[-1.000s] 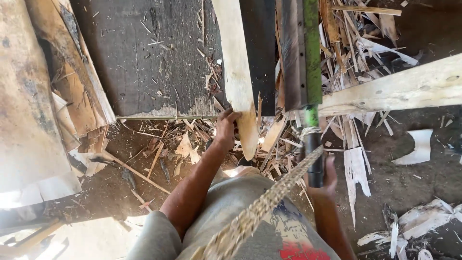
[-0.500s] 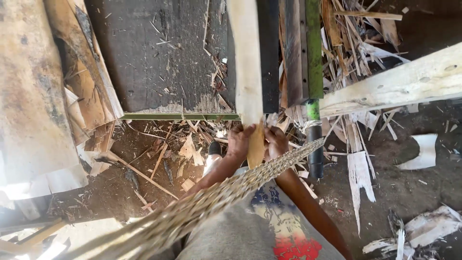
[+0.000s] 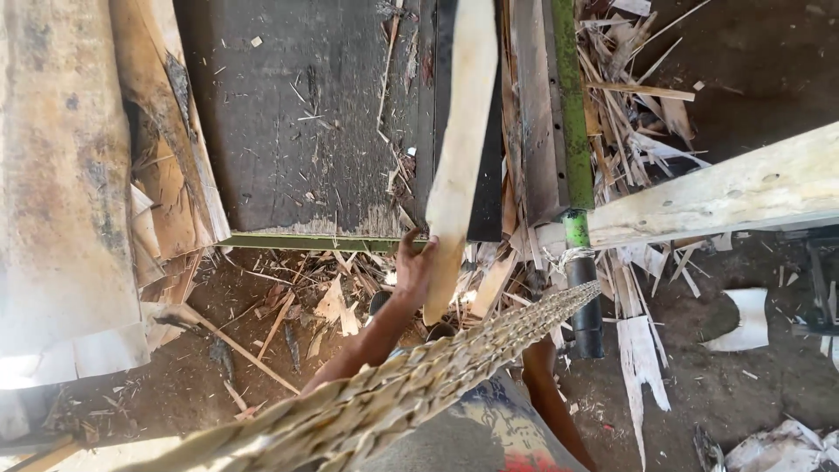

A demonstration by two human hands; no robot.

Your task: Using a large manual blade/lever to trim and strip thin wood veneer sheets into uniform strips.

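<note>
As before — left hand (image 3: pixel 414 262) on plank (image 3: pixel 458 149)

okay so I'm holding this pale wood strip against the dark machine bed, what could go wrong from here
1. Only the left hand grips the pale strip, near its lower end; the long upper part could tip or slide sideways off the dark bed.
2. The strip's edges look rough, so splinters in the fingers seem likely.
3. Loose offcuts litter the ground by the feet, a possible slip or trip.
The right hand is hidden behind the woven hat brim, so its position cannot be judged.
</note>
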